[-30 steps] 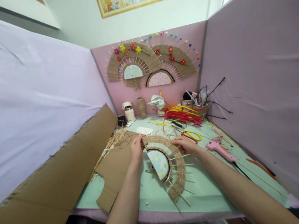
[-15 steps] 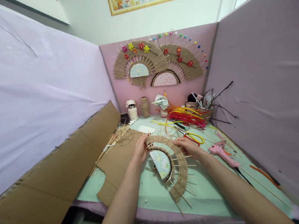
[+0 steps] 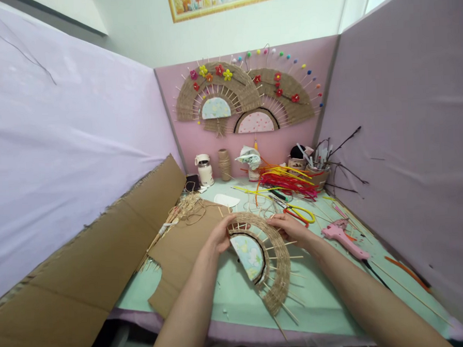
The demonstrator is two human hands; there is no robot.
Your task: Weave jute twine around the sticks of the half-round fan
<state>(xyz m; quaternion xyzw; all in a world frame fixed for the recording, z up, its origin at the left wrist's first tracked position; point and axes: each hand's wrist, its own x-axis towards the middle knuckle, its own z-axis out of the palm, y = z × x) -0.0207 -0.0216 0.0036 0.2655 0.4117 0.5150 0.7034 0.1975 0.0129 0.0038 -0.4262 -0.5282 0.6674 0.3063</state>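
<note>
Head view: the woven fan (image 3: 255,260) is slanting over the desk (image 3: 319,303), seeming light and stiff, its thin sticks (image 3: 289,313) looking breakable, the woven band (image 3: 281,259) safer to hold. The left hand (image 3: 221,234) is curling its fingers around the upper end; the right hand (image 3: 290,227) is pinching the outer edge, forearms (image 3: 187,300) extending forward.

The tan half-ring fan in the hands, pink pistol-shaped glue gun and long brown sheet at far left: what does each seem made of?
Fan: likely matt twine, given ridged woven rows; thin pale sticks look wooden.
Glue gun: probably plastic, smooth and evenly pink.
Sheet: dull cardboard, apparently corrugated, given its ragged edge.
</note>
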